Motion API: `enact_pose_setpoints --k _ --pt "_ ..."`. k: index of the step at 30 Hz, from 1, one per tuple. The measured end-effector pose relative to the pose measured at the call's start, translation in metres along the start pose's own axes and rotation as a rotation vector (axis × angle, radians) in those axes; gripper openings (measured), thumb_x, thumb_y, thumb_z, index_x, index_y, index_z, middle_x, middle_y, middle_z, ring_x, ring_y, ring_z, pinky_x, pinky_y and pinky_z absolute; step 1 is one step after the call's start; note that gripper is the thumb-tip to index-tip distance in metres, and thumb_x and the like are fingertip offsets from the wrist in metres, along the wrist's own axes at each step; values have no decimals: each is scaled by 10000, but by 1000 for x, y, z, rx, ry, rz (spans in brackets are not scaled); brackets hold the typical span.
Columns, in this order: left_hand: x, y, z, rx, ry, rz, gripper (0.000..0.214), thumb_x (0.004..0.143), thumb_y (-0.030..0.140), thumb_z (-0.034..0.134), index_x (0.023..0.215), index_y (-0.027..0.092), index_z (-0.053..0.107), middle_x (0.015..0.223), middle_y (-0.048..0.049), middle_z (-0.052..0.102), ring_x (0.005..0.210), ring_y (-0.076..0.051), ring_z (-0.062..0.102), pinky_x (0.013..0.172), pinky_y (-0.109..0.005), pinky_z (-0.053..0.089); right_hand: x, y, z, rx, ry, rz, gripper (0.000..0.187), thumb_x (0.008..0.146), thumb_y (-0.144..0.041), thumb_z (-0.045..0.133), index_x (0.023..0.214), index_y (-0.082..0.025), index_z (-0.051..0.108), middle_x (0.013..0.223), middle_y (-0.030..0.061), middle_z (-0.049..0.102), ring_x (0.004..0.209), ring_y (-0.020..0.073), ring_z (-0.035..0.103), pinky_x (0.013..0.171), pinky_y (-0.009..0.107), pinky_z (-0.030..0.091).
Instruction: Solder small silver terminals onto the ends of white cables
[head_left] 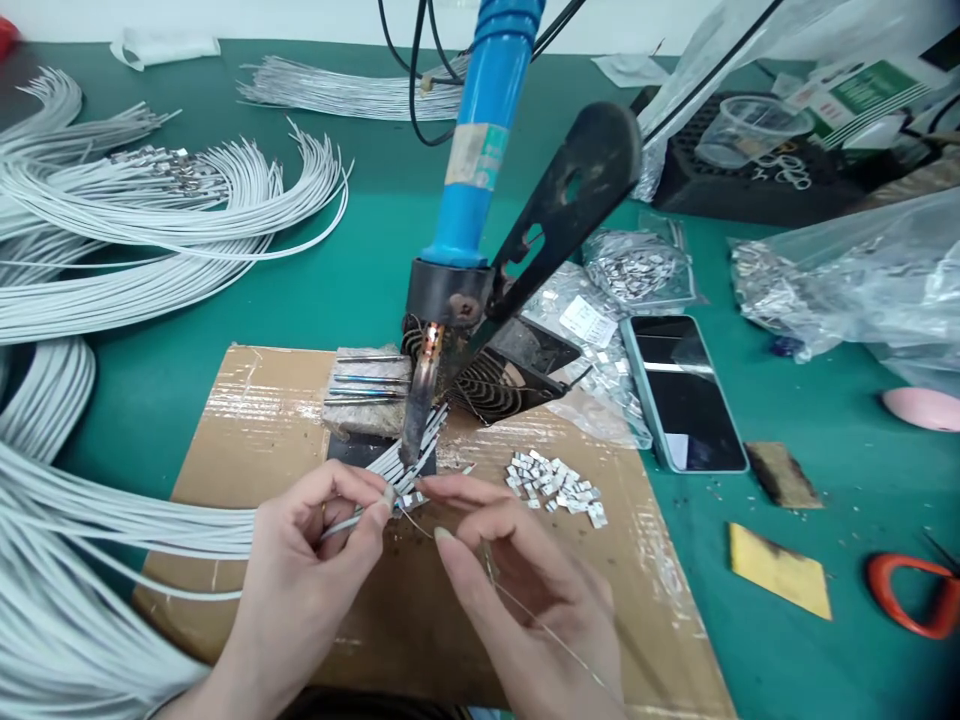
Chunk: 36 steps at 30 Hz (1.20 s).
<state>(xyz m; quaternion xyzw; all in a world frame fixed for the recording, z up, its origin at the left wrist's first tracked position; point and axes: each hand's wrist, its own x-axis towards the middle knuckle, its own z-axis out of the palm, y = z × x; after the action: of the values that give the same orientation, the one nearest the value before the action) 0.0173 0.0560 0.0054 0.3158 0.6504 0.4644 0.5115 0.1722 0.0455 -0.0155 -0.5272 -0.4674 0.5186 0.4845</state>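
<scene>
Wire ends [390, 468] partly behind iron tip [417, 412]

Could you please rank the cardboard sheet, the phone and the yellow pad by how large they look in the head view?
1. cardboard sheet
2. phone
3. yellow pad, smallest despite lying nearer the camera.

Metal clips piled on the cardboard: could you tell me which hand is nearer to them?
Right. The right hand, holding thin wire, is just left of the clips; the left hand, pinching white wires, is farther left.
</scene>
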Motion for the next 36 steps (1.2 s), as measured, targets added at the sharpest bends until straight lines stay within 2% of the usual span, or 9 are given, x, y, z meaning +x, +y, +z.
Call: enact_pose_setpoints --k 4,7,13,17,21,28,32,36 --pt "2 1 2 11 1 4 149 742 202 835 655 184 715 816 -17 750 631 -111 612 570 -187 445 2 -1 5 103 19 73 206 946 -202 736 760 -239 657 1125 82 825 1016 221 799 891 298 648" --pt "3 4 4 40 24 1 152 753 231 822 654 189 716 822 -24 753 627 -115 587 538 -202 400 3 -3 8 133 47 91 219 952 -181 719 755 -244 647 1118 71 826 1031 210 809 897 279 661" --pt "3 4 8 59 58 31 145 773 240 789 662 199 704 830 -20 747 658 -122 592 534 -212 380 5 -7 10 53 132 43 227 952 -187 714 742 -238 644 1150 81 821 1037 222 817 901 279 665" --pt "2 5 9 73 58 49 132 797 239 766 684 204 707 833 -11 730 684 -126 617 528 -212 370 4 -8 12 63 129 46 208 934 -183 738 742 -237 682 1088 70 849 1011 220 826 847 258 672" --pt "2 4 8 101 56 66 119 814 230 754 704 211 713 852 -10 730 722 -134 655 515 -205 365 5 -7 13 100 124 68 209 919 -178 749 729 -239 684 1099 66 853 1020 221 830 886 270 671" --pt "7 -6 7 111 61 165 143 856 212 734 714 218 717 839 4 760 654 -98 650 514 -157 405 9 -9 17 138 152 89 230 905 -165 743 708 -251 660 1083 15 857 1012 173 832 893 213 656" --pt "12 2 8 95 41 150 109 798 172 770 699 194 728 837 -1 772 617 -83 654 554 -142 464 10 -10 18 113 170 78 230 900 -164 743 704 -252 662 1077 7 860 1008 157 829 906 199 643" --pt "15 9 4 124 0 138 104 784 185 779 693 182 728 828 -22 788 568 -83 607 506 -156 438 12 -10 17 107 171 60 226 887 -154 747 701 -251 662 1068 21 865 1008 174 825 927 237 645"
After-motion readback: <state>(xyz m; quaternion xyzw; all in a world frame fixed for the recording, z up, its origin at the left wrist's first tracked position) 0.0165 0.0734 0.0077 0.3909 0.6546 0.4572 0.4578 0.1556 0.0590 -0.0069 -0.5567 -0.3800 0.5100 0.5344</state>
